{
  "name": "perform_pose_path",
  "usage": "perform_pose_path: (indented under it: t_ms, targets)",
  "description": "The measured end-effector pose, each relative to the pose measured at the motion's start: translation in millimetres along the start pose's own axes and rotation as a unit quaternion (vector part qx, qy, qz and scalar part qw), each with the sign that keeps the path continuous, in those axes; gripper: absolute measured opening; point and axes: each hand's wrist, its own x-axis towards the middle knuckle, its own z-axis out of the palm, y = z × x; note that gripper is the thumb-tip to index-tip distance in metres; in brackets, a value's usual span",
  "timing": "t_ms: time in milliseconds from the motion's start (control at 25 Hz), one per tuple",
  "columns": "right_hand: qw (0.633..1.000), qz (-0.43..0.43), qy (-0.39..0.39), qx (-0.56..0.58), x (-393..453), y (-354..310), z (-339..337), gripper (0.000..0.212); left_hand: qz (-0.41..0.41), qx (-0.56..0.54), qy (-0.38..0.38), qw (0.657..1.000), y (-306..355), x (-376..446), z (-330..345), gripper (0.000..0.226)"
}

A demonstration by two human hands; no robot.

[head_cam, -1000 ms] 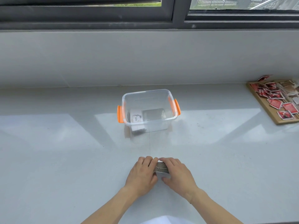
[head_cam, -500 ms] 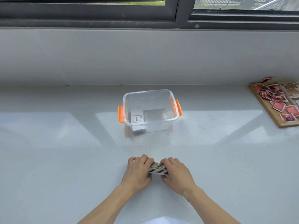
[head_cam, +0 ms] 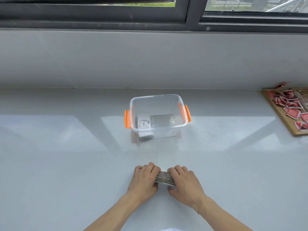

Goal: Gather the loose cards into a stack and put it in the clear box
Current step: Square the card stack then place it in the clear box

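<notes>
A stack of cards (head_cam: 165, 178) stands on edge on the white counter, its striped edges facing up. My left hand (head_cam: 144, 179) presses its left side and my right hand (head_cam: 184, 182) presses its right side, fingers curled over the top. The clear box (head_cam: 157, 116) with orange side latches sits farther back, in line with the hands. Inside it lie a white card with the word "love" and a grey card. Most of the stack's faces are hidden by my fingers.
A wooden board (head_cam: 281, 117) at the far right edge carries several loose red cards (head_cam: 289, 104). A white wall and a dark window frame (head_cam: 193, 15) rise behind the counter.
Both hands have stayed on the stack and slid slightly left and apart, showing more of the stack's edges. The box has not moved.
</notes>
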Motion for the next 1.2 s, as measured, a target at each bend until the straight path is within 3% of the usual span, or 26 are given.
perform_pose_path:
  t_ms: [120, 280, 360, 400, 480, 520, 600, 720, 800, 920, 1040, 1200]
  targets:
    - [0.999, -0.018, 0.016, -0.044, 4.7, -11.1, -7.9, 0.044, -0.007, -0.001, -0.002, 1.0, -1.5, 0.7, 2.7, 0.039]
    - [0.996, -0.031, 0.0, -0.087, 20.9, -28.8, -22.1, 0.025, -0.007, 0.001, -0.014, 1.0, -2.3, 1.1, -0.3, 0.038]
    - [0.997, -0.034, -0.028, -0.063, 26.9, -27.5, -28.3, 0.024, -0.031, -0.08, -0.003, 0.996, -4.1, 0.8, -6.6, 0.04]
    - [0.998, -0.034, -0.032, -0.051, 28.2, -24.9, -31.4, 0.025, -0.069, -0.171, 0.004, 0.983, -4.3, -0.4, -13.1, 0.04]
    - [1.0, -0.019, -0.023, 0.009, 26.5, -19.0, -38.4, 0.028, -0.139, -0.369, -0.007, 0.919, -6.3, -2.6, -27.0, 0.039]
    - [0.998, 0.001, -0.014, 0.06, 24.5, -16.7, -41.4, 0.029, -0.146, -0.445, 0.001, 0.884, -7.4, -3.9, -33.8, 0.039]
    - [0.977, 0.052, 0.011, 0.207, 18.0, -17.9, -40.6, 0.029, -0.126, -0.507, 0.048, 0.851, -6.5, -5.4, -49.1, 0.041]
    - [0.904, 0.081, 0.055, 0.415, 9.5, -27.2, -32.3, 0.032, -0.019, -0.407, 0.122, 0.905, 7.3, -4.7, -67.8, 0.047]
    - [0.877, 0.081, 0.083, 0.466, 7.7, -30.5, -29.2, 0.037, 0.036, -0.307, 0.157, 0.938, 18.3, -5.4, -68.2, 0.052]
    - [0.885, 0.099, 0.107, 0.442, 6.5, -32.8, -23.6, 0.035, 0.036, -0.212, 0.164, 0.963, 19.2, -9.8, -51.7, 0.062]
    - [0.909, 0.117, 0.07, 0.394, 5.3, -35.5, -14.5, 0.036, 0.028, -0.145, 0.098, 0.984, 15.3, -16.2, -33.8, 0.068]
    - [0.913, 0.136, 0.07, 0.379, 7.9, -37.0, -10.0, 0.043, 0.032, -0.109, 0.094, 0.989, 14.6, -15.9, -30.4, 0.07]
